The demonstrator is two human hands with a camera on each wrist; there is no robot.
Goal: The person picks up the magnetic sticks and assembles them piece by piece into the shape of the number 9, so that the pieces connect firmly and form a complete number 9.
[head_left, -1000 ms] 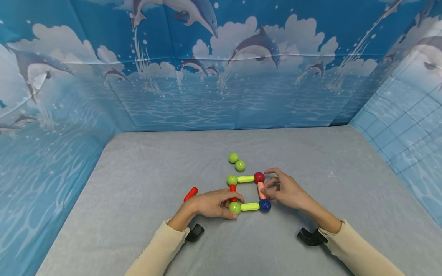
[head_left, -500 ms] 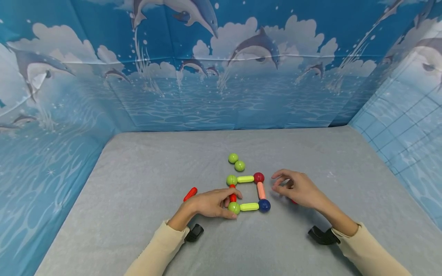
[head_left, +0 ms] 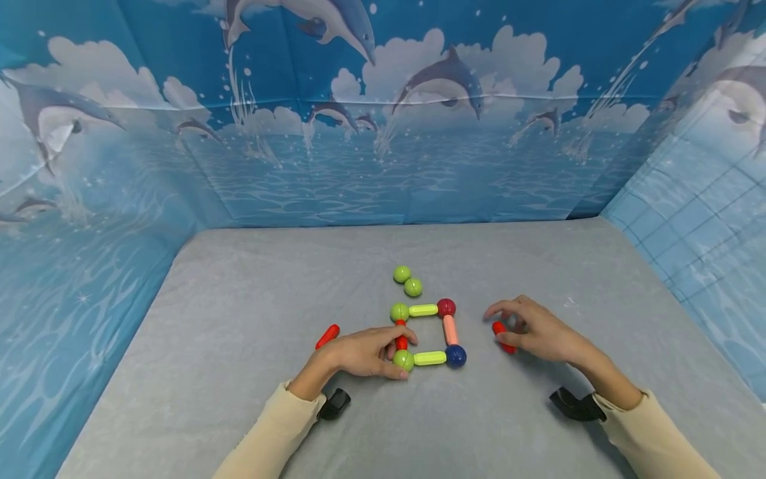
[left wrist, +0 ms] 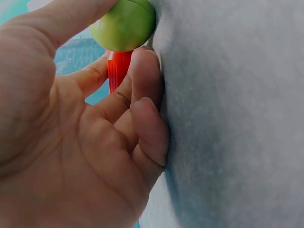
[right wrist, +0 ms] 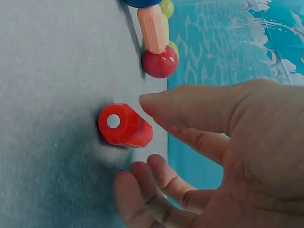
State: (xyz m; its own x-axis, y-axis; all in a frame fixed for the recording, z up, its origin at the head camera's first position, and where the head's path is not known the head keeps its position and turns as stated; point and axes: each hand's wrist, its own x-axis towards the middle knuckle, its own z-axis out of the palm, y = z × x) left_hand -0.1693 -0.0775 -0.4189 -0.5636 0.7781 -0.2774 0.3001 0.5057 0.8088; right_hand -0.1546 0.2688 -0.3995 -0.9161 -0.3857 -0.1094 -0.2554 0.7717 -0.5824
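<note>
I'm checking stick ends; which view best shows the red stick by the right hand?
Right wrist view: the red stick appears large, its end's pale disc visible. Head shows it small, partly hidden; left wrist lacks it.

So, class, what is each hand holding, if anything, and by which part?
The left hand holds the square by its near left corner: green ball and attached red rod. The right hand, spread around a loose red rod, grips nothing.

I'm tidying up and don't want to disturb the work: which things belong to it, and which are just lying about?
In the job:
square frame, left hand on it
loose red rod, right hand close by

Apparently lying about, perhaps spares:
two green balls beyond the frame
other red rod, near the left hand
</note>
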